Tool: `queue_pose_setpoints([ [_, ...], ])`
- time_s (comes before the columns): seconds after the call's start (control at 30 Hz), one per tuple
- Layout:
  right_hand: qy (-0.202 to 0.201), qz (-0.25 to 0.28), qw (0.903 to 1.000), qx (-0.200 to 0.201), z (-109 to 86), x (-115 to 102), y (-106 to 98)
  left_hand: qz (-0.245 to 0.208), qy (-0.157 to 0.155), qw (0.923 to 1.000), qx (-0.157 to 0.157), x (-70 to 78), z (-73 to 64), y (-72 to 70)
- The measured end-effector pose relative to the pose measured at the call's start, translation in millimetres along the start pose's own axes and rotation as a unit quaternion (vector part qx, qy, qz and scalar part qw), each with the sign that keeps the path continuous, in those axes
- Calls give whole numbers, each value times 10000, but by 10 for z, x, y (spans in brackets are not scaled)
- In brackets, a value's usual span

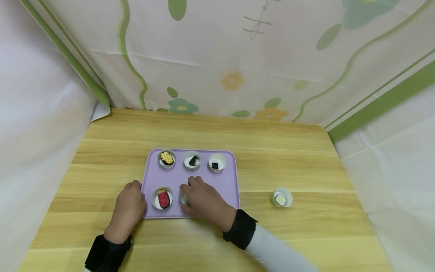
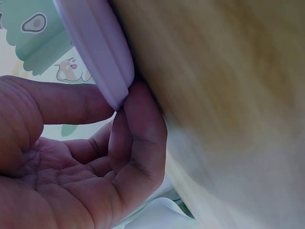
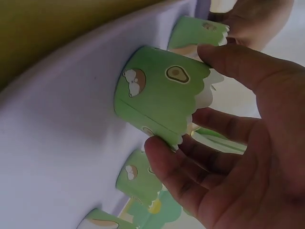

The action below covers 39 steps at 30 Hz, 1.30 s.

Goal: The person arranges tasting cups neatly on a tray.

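Observation:
My left hand (image 1: pixel 128 207) pinches the left edge of a lilac tray (image 1: pixel 210 196). The left wrist view has its thumb and curled fingers meeting at the tray's rim (image 2: pixel 107 57). Over the front middle of the tray, my right hand (image 1: pixel 207 202) grips a green paper baking cup (image 3: pixel 157 90) with a scalloped rim and avocado print. Thumb and fingertips pinch the cup near that rim, its base against the tray; what lies inside is hidden. Left of it on the tray is another cup holding a red-topped toy sushi (image 1: pixel 164 199).
Along the tray's back row stand three cups, with a yellow-topped sushi (image 1: pixel 167 158), a rice ball (image 1: pixel 194 161) and a black-wrapped piece (image 1: pixel 215 165). Right of the tray, a paper cup (image 1: pixel 287 196) with a yellow-and-white piece is on the wooden table (image 1: pixel 306 234). Patterned curtains (image 1: pixel 210 56) hang behind.

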State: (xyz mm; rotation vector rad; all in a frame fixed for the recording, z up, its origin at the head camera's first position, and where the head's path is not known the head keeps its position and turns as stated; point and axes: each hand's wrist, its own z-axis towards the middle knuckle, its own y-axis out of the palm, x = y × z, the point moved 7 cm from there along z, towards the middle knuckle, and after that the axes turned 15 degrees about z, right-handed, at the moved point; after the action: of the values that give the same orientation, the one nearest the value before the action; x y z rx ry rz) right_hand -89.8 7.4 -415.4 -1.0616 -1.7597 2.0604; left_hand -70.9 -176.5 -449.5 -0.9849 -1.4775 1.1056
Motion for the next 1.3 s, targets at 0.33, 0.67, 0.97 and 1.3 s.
queue_pose_setpoints([
  [0.33,205,-106,9995,-199,-2,2,72,27,-64,9999,-83,-20,-15,24],
  [0.67,241,-231,9994,-132,-28,63,-7,-45,-4,10000,27,-17,-27,27],
  [0.97,916,-6,9953,319,-218,497,-389,-61,-37,10000,-23,-16,-31,39],
  [1.3,1863,162,9782,908,-816,1205,-885,-51,40,10000,69,3,-17,-8],
])
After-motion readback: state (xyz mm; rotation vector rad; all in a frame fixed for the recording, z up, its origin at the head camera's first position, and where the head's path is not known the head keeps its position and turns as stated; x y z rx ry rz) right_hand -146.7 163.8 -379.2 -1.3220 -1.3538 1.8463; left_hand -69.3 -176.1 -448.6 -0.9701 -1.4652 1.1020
